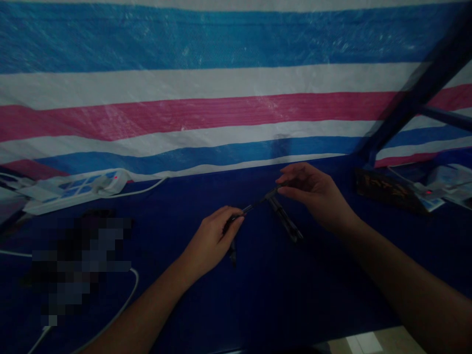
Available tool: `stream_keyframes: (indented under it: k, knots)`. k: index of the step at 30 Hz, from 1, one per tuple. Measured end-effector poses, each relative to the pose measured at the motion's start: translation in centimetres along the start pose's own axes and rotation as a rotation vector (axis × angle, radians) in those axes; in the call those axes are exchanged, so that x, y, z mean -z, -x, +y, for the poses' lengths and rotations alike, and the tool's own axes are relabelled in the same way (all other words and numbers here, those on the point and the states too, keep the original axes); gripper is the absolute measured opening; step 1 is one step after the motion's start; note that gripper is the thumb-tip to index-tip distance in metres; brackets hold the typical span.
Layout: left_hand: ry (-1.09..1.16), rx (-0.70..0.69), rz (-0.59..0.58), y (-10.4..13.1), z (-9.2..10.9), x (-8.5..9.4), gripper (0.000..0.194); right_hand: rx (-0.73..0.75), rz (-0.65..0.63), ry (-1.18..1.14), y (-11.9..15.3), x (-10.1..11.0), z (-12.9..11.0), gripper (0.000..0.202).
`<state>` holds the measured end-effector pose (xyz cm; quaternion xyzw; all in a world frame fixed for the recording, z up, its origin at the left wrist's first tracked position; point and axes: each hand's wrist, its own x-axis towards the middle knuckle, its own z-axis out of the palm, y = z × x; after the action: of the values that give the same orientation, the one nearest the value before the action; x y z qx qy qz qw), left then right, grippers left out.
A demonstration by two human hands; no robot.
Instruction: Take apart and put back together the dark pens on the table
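Observation:
My left hand (216,233) is closed around a slim dark pen (249,208), which slants up and right out of the fingers. The thumb and index finger of my right hand (313,191) curl at the pen's far end, seemingly pinching a small dark piece there; it is too dim to see clearly. Below that hand, several thin black pens (285,219) lie side by side on the dark blue table (273,295). Another dark, slender thing (232,253) shows beneath my left hand, partly hidden by it.
White power strips with plugs stand at the left (77,189) and right (438,196). A white cable (134,285) loops near my left forearm. A dark box-like object (391,189) lies at right. A striped plastic sheet (221,113) hangs behind, beside a slanting dark frame bar (416,93).

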<state>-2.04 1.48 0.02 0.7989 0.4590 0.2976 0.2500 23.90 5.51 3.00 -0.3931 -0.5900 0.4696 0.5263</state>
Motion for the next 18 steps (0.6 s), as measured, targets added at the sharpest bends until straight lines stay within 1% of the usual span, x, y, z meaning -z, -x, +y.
stream_keyframes:
  k: [5,8,13,16,18]
  knots:
    - [0.005,-0.001,0.018,0.10,-0.05,-0.14,0.024,0.099,0.105,0.038,0.28,-0.24,-0.44,0.026]
    - [0.008,-0.014,0.025,0.17,0.08,-0.17,0.023,0.145,0.156,0.025,0.21,-0.09,-0.28,0.022]
    - [0.025,-0.011,0.002,0.14,0.38,-0.23,0.023,0.131,0.155,0.037,-0.06,0.16,0.21,0.024]
    - [0.025,-0.016,0.022,0.12,0.42,-0.30,0.024,0.131,0.156,0.036,-0.05,0.19,-0.07,0.024]
    - [0.024,-0.024,0.034,0.13,0.41,-0.34,0.024,0.129,0.136,0.046,0.07,0.16,-0.44,0.023]
